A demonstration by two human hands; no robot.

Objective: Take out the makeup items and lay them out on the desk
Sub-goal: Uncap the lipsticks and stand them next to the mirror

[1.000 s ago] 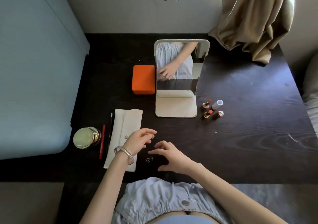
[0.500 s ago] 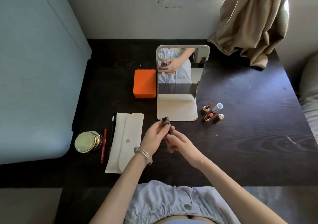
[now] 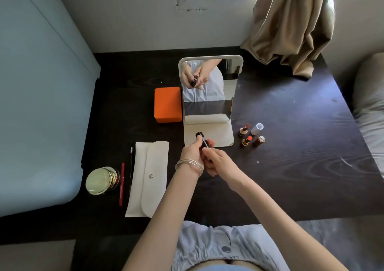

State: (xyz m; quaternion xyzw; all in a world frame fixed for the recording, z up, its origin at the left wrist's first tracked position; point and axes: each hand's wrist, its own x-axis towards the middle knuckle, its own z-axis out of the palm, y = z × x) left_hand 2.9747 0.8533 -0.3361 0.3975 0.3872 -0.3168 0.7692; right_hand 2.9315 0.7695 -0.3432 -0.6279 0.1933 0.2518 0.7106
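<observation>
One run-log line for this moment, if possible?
left hand: grips black lipstick tube | right hand: pinches tube's lower end | over mirror base | white pouch: on desk

A white-framed standing mirror point(image 3: 209, 87) sits at the dark desk's point(image 3: 291, 166) centre, a tan curtain point(image 3: 291, 25) drapes at two o'clock, and a pale blue panel point(image 3: 37, 104) stands at nine o'clock.

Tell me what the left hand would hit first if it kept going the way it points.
The left hand points away from the person, holding a dark tube. Straight on, it would probably first meet the mirror, just above its cream base; depth is hard to judge from this single view.
</observation>
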